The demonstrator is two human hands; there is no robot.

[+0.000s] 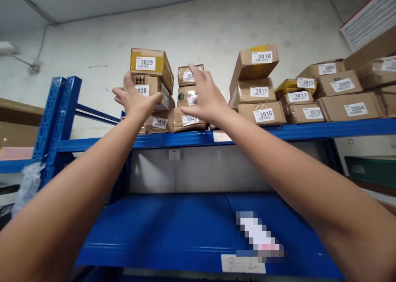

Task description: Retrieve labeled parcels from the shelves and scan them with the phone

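Both arms reach up to cardboard boxes on the upper shelf. My left hand (136, 98) is open, fingers spread, in front of the box labelled 3028 (161, 93); whether it touches the box I cannot tell. On that box rests the box labelled 3029 (148, 63), with yellow tape. My right hand (207, 94) is open too, thumb and fingers apart, in front of a narrower stack. Its bottom box (188, 120) carries a label partly covered by the thumb; the labels on the middle box (183, 96) and top box (184, 75) are partly hidden as well.
Further right stand more labelled boxes, among them 3018 (258, 63), 3016 (262, 113) and 3004 (349, 107). The blue upper shelf beam (173, 139) runs below them. A lower blue shelf (173, 220) bears a pixelated pale item (258, 232). A blue upright (58, 121) rises at left.
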